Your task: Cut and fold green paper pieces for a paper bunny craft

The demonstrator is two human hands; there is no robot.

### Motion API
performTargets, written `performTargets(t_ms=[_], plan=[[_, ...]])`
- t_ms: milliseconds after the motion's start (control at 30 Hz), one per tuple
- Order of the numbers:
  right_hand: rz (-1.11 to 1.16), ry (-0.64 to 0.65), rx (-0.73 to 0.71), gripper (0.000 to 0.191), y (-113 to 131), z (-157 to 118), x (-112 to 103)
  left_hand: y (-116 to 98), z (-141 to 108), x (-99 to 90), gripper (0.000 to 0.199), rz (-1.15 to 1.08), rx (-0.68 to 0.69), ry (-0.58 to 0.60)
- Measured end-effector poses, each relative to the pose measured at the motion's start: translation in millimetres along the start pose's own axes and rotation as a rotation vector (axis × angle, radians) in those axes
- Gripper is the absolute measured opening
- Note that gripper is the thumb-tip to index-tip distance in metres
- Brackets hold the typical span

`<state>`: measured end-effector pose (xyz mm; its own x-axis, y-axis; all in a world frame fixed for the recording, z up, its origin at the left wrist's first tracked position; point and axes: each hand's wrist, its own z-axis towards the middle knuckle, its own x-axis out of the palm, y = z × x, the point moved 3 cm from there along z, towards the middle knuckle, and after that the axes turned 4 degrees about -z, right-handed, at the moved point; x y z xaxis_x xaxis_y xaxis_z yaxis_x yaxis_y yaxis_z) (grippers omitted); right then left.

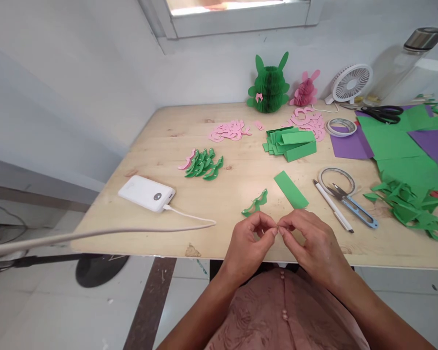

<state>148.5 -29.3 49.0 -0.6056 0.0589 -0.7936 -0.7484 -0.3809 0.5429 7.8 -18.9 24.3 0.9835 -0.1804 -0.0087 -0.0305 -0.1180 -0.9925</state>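
Observation:
My left hand (248, 242) and my right hand (311, 244) meet over the table's front edge, thumbs and forefingers pinched tip to tip. Whatever is between the fingertips is too small to make out. Just beyond my left hand lies a curvy green paper cutout (254, 203). Past my right hand is a folded green paper strip (291, 189), flat on the wood. To the right of it are a white pen (333, 206), a roll of tape (336, 181) and blue thread snips (354, 205), whose blades lie over the roll.
A white power bank (146, 193) with a cable (190, 214) lies left. Green cutouts (200, 163), pink cutouts (229, 130) and green strips (291, 142) fill the middle. Behind stand a green paper rabbit (270, 87), a pink one (305, 91) and a fan (350, 83); black scissors (382, 113) lie right.

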Motion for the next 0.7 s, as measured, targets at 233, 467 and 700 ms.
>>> performTargets(t_ms=[233, 467, 700], plan=[[0.124, -0.029, 0.136, 0.012, -3, 3, 2, -4, -5, -2.2, 0.016, -0.032, -0.014, 0.02], [0.316, -0.061, 0.399, 0.014, -21, -3, 7, -7, 8, -29.0, 0.019, 0.524, 0.3, -0.291], [0.507, -0.049, 0.519, 0.02, -29, -12, 14, 2, 46, -19.8, 0.017, 1.098, 0.312, -0.101]])
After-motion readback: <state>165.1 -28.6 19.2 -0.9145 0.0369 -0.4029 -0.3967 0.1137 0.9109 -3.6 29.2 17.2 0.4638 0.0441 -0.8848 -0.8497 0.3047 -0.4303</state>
